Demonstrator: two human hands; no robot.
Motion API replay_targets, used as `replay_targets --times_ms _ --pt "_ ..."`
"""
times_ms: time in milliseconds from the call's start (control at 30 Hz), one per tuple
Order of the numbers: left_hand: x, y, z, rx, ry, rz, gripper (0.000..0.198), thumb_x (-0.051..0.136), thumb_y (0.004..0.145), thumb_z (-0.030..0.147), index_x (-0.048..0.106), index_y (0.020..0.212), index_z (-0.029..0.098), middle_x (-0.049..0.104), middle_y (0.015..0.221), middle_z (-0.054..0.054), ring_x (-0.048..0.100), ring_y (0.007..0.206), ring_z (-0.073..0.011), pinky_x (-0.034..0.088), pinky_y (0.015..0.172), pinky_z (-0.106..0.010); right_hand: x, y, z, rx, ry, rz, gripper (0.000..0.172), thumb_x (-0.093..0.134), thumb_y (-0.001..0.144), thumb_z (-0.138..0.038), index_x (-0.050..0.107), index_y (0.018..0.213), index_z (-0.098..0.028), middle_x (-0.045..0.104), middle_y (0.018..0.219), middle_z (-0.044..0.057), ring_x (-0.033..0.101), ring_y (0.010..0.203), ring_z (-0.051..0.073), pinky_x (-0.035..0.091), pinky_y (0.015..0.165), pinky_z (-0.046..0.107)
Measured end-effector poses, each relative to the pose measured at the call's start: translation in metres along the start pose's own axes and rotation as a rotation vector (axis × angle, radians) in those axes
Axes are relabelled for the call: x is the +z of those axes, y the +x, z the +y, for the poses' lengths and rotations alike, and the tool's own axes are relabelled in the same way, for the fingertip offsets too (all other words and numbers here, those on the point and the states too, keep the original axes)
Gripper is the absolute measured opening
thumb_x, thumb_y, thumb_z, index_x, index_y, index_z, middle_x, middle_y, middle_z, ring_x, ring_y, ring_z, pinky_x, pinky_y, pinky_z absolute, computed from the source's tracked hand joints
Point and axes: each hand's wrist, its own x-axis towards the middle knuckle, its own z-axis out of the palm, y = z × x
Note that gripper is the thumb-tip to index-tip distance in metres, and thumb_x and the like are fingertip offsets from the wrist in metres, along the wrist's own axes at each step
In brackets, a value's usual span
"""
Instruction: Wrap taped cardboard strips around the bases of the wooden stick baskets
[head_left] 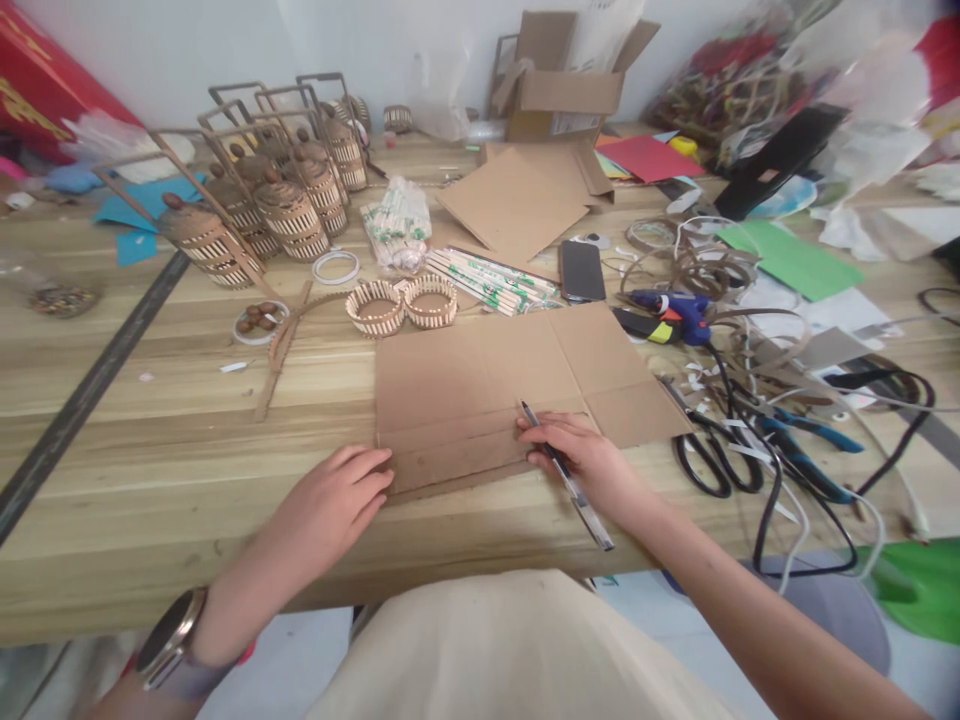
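A creased sheet of brown cardboard (472, 375) lies flat on the wooden table in front of me. My left hand (337, 500) rests at its lower left corner, fingers stretched out and holding nothing. Over the sheet's near edge, my right hand (581, 455) grips a pen (574, 490) with a clear barrel, its dark tip pointing away from me. The right fingertips also touch the cardboard. Just beyond the sheet sit two small round rings of light sticks, the left ring (375, 308) and the right ring (430, 302).
Handled wooden lanterns (292, 215) stand at the back left. Wrapped chopsticks (491, 280) and a phone (582, 270) lie behind the sheet. To the right are a blue glue gun (679, 312), black-handled scissors (716, 465), blue-handled pliers (806, 460) and tangled cords. A dark metal strip (97, 385) crosses the left side.
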Motion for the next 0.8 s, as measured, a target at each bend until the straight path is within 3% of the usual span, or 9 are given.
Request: replay_targets --times_ms 400,533,633,700,800 --pt "-0.005 0.007 0.0 0.082 0.025 -0.08 0.033 0.039 0.097 0.013 0.072 0.092 0.018 0.07 0.118 -0.008 0.061 0.109 -0.0228 0.054 0.093 -0.037 -0.001 0.0 -0.003 -0.032 -0.018 0.009 0.016 0.057 0.093 -0.018 0.068 0.103 -0.024 0.075 0.114 0.008 0.066 0.11 0.024 0.055 0.095 0.043" --pt "-0.007 0.01 0.002 0.085 0.1 -0.16 0.034 0.041 0.093 0.007 0.069 0.108 0.019 0.068 0.116 -0.008 0.061 0.105 -0.0227 0.051 0.093 -0.036 0.0 -0.001 -0.004 -0.031 -0.012 0.014 0.015 0.057 0.094 -0.017 0.068 0.102 -0.023 0.074 0.114 0.008 0.066 0.111 0.024 0.055 0.095 0.042" --pt "-0.018 0.019 0.01 0.051 0.175 -0.314 0.067 0.041 0.08 -0.006 0.054 0.137 0.028 0.064 0.111 -0.005 0.061 0.098 -0.0207 0.05 0.077 -0.028 0.0 -0.001 -0.003 -0.026 -0.007 0.014 0.015 0.057 0.094 -0.017 0.068 0.102 -0.023 0.074 0.114 0.008 0.066 0.111 0.024 0.055 0.095 0.043" --pt "-0.029 0.029 0.016 0.056 0.232 -0.441 0.087 0.04 0.071 -0.013 0.043 0.145 0.033 0.061 0.107 -0.004 0.06 0.091 -0.0186 0.046 0.067 -0.023 0.0 -0.001 -0.003 -0.022 -0.003 0.012 0.015 0.057 0.094 -0.017 0.068 0.102 -0.023 0.074 0.114 0.008 0.066 0.111 0.024 0.054 0.096 0.042" --pt "-0.04 0.046 0.021 0.119 0.311 -0.522 0.092 0.041 0.072 -0.014 0.037 0.149 0.036 0.059 0.104 -0.004 0.059 0.084 -0.0171 0.042 0.064 -0.023 0.0 -0.002 -0.001 -0.029 -0.004 0.013 0.015 0.057 0.094 -0.018 0.068 0.102 -0.023 0.074 0.114 0.008 0.066 0.111 0.024 0.054 0.096 0.042"
